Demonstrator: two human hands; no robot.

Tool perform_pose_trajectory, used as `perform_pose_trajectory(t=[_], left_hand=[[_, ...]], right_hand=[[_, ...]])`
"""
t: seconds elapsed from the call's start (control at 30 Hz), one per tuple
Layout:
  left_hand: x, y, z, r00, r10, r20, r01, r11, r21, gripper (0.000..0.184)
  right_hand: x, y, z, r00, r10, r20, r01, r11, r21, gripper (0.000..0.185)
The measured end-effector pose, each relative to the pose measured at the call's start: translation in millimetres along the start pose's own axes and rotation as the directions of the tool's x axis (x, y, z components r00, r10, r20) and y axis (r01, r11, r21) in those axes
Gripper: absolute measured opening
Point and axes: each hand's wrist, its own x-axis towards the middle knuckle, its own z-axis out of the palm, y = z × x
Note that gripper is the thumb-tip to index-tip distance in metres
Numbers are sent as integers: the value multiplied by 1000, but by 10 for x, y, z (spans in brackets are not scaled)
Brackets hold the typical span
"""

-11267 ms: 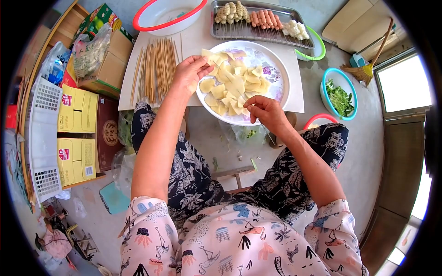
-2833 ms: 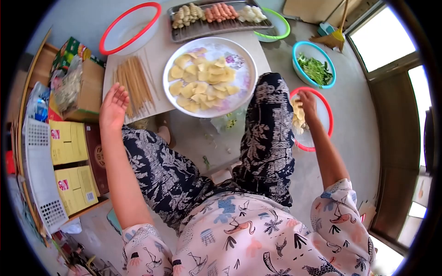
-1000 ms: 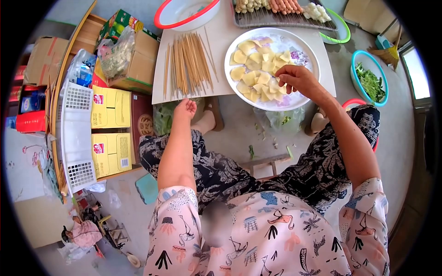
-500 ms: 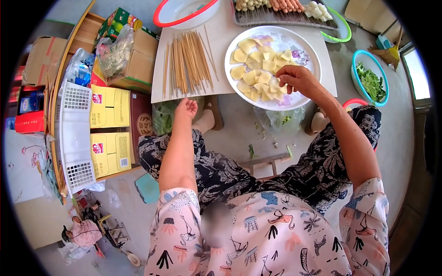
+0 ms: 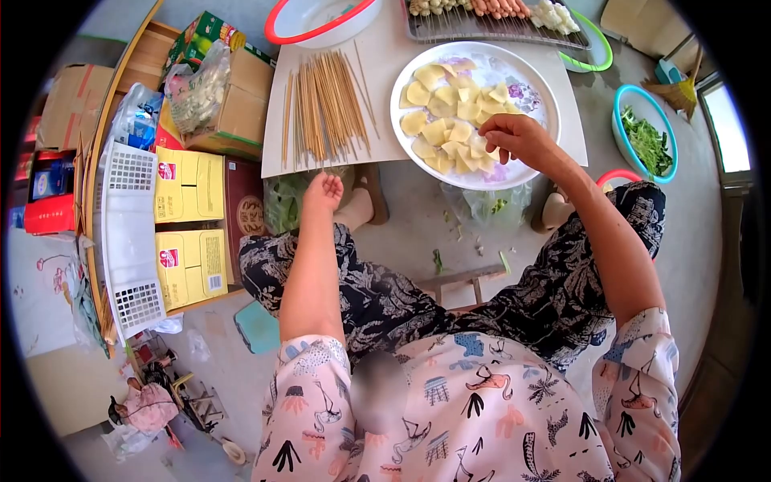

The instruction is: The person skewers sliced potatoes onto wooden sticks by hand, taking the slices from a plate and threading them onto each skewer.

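Note:
My right hand (image 5: pixel 518 138) is over the right side of a white round plate (image 5: pixel 540 66). Its fingers are curled together beside thin pale-yellow slices (image 5: pixel 440 107), which look like potato. Whether a slice is pinched in the fingertips I cannot make out. Just off the table's front edge is my left hand (image 5: pixel 324 193), fingers curled and closed; anything in them is hidden. Beyond it, a spread bundle of bamboo skewers (image 5: pixel 328 104) lies on the pale table (image 5: pixel 385 154), with a few skewers apart from the rest.
A tray (image 5: pixel 498 34) of skewered food and a red-rimmed basin (image 5: pixel 321 36) stand at the back. On the right is a blue basin (image 5: pixel 646 95) of cut greens. Yellow cartons (image 5: pixel 190 186) and a white plastic basket (image 5: pixel 132 217) are to the left. Another person (image 5: pixel 151 406) is at lower left.
The view has shifted very slightly. Both hands keep nearly the same pose and place; no object has visibly moved.

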Motion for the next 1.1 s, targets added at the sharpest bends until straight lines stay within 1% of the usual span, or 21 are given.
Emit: perform_pose_trajectory(t=[0.03, 0.1, 0.13, 0.2, 0.23, 0.3, 0.33, 0.4, 0.43, 0.47, 0.5, 0.53, 0.6, 0.67, 0.73, 0.8, 0.83, 0.87, 1.0, 1.07, 1.1], left_hand=[[-55, -42, -36, 1000, 1, 0, -1, 1000, 0, 13], [-206, -138, -121, 992, -11, 123, 9, 1000, 18, 12], [-311, -206, -156, 992, -8, 124, 6, 1000, 19, 12], [-761, -357, -126, 970, -2, 242, -19, 996, 86, 13], [-945, -436, -130, 969, -3, 248, -19, 996, 90, 13], [-1305, -586, -145, 931, 2, 365, -38, 995, 93, 10], [-1514, -656, -145, 929, 2, 370, -40, 995, 96, 10], [-1912, -787, -122, 867, 106, 486, -233, 949, 210, 6], [-2068, -849, -105, 866, 105, 489, -235, 948, 213, 6], [-2200, -923, -87, 821, 86, 564, -278, 924, 264, 6], [-2286, -996, -56, 771, 60, 633, -323, 895, 309, 6], [-2334, -1070, -24, 771, 53, 635, -320, 894, 314, 6], [-2422, -1222, 54, 697, -74, 714, -361, 823, 438, 6], [-2484, -1346, 146, 672, -97, 734, -384, 802, 458, 7], [-2492, -1437, 228, 601, -145, 786, -461, 740, 489, 7], [-2539, -1476, 324, 581, -166, 797, -486, 715, 503, 7], [-2550, -1493, 362, 563, -169, 809, -552, 652, 520, 7], [-2563, -1510, 393, 546, -174, 820, -613, 585, 532, 7], [-2583, -1511, 559, 507, -229, 831, -636, 551, 540, 6], [-2467, -1357, 767, 545, -222, 808, -602, 567, 562, 9], [-2306, -1259, 897, 553, -104, 827, -682, 513, 521, 11]], right_hand=[[-9, -24, 5, 1000, 5, 7, -5, 1000, -1, 17], [-15, -47, 15, 1000, 5, 13, -5, 1000, 0, 17], [-13, -40, 20, 1000, 11, 16, -11, 1000, -3, 17], [-25, -21, 34, 1000, 20, 12, -20, 1000, -6, 16], [-30, -9, 52, 1000, -11, 5, 11, 1000, 9, 17], [-30, 13, 83, 999, -45, 0, 45, 998, 34, 18], [-29, 16, 106, 999, -46, -6, 46, 998, 34, 18], [-28, 1, 157, 999, -10, 46, 6, 996, 90, 19], [-40, -26, 185, 997, -14, 71, 7, 996, 92, 21], [-61, -66, 224, 998, -13, 67, 7, 995, 96, 21], [-91, -119, 261, 997, 11, 77, -23, 987, 156, 23], [-117, -154, 286, 996, 37, 87, -55, 975, 215, 25], [-127, -173, 302, 997, 5, 83, -27, 963, 268, 30], [-153, -223, 275, 998, 52, 43, -65, 907, 416, 40], [-158, -209, 198, 998, 60, 13, -60, 903, 425, 42], [-149, -153, 121, 997, 75, -12, -60, 877, 477, 40], [-147, -130, 108, 996, 80, -33, -53, 867, 496, 34], [-151, -115, 92, 996, 85, -38, -54, 864, 501, 34], [-139, -68, -8, 988, 62, -138, 33, 801, 598, 24], [-175, -66, -131, 970, 33, -240, 125, 781, 612, 23], [-198, -81, -179, 956, 16, -294, 164, 800, 577, 24]])
